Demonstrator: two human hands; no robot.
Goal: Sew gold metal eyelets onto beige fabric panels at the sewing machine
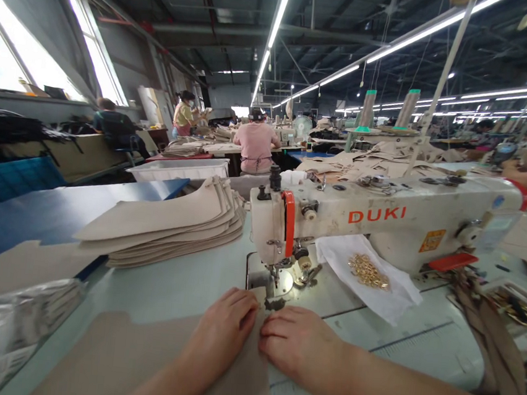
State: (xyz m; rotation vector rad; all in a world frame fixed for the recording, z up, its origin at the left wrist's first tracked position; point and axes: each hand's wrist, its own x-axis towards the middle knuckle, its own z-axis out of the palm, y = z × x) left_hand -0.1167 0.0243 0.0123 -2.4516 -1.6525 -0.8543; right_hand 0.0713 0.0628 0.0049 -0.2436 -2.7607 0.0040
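A beige fabric panel (pixel 155 352) lies on the pale green sewing table, its narrow far end just in front of the needle of a white sewing machine (pixel 327 210). My left hand (pixel 226 324) rests on this panel, fingers curled and closed on its edge strip. Against the panel's right edge, my right hand (pixel 298 344) is closed too, fingertips bent on the edge and partly hidden. Between the hands and the needle plate (pixel 281 283) sits a small dark scrap (pixel 275 304) that I cannot make out.
Left of the machine stands a stack of beige panels (pixel 168 219). Gold metal rings (pixel 368 271) lie on a white cloth (pixel 400 301) under the machine arm. Brown straps (pixel 492 337) and a parts tray (pixel 518 306) are at right; clear plastic (pixel 13 328) lies at left. Co-workers sit farther back.
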